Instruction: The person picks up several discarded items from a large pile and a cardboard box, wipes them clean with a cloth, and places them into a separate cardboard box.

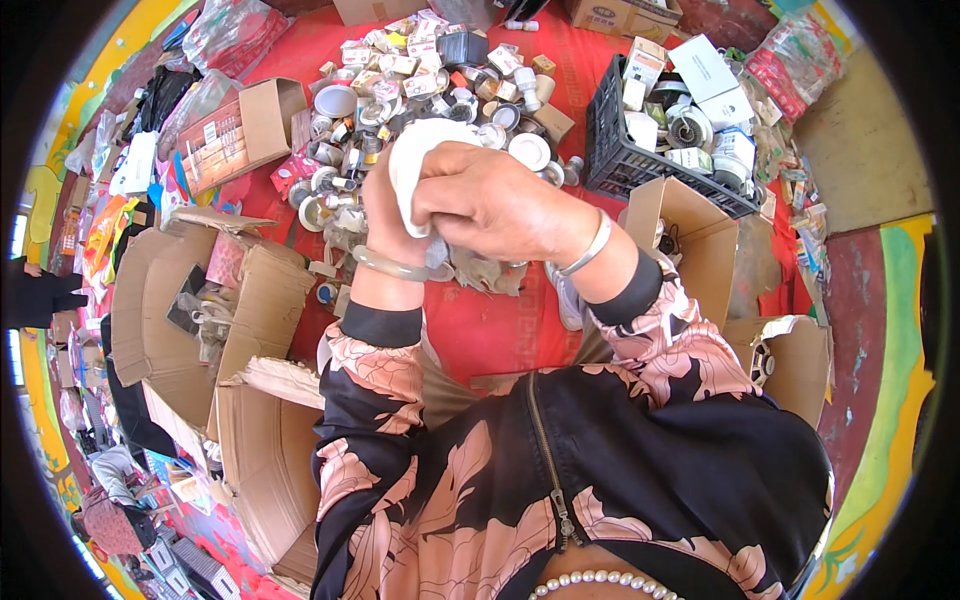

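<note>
A white, curved, cloth-like piece is raised in front of me, above the pile; whether it is cloth or thin plastic I cannot make out. My right hand has its fingers curled and closed on the near edge of it. On the other side, my left hand grips the same piece from the left, most of its fingers hidden behind it. Under and beyond both hands lies a heap of small boxes, jars, lids and lamp-like parts. A round white lid-like disc rests just beyond my right hand.
A black plastic crate full of boxes and round parts stands at the right. Open cardboard boxes flank me on the left, with another at the right. Red sheeting covers the floor. A person's dark sleeve shows far left.
</note>
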A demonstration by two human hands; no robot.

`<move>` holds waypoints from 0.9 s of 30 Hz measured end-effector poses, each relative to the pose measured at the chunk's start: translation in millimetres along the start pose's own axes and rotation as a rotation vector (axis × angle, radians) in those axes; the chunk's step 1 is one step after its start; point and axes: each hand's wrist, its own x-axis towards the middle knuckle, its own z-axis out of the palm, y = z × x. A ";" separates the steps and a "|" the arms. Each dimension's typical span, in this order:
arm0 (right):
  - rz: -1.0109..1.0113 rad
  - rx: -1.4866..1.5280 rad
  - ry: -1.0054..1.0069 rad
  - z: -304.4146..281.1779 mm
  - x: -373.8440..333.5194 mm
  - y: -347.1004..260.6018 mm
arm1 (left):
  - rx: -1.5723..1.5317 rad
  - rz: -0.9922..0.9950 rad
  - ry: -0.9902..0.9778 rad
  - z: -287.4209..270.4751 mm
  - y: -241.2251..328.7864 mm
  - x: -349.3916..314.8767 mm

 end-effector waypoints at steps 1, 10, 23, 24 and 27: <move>0.020 -0.037 0.069 2.8 0.9 1.6 | 0.047 0.035 -0.030 0.0 -4.2 -1.2; 0.119 -0.144 0.070 -12.5 -4.9 10.4 | 0.041 -0.007 0.236 9.5 2.9 2.1; 0.149 -0.116 0.107 -4.0 -6.1 9.1 | 0.424 0.078 0.294 3.8 0.3 5.0; 0.137 -0.108 0.116 1.2 -3.4 -1.8 | 0.765 0.157 0.215 -2.5 -0.2 4.1; 0.087 -0.102 0.289 4.8 0.8 12.6 | 1.352 0.347 0.184 -6.2 -12.7 -0.1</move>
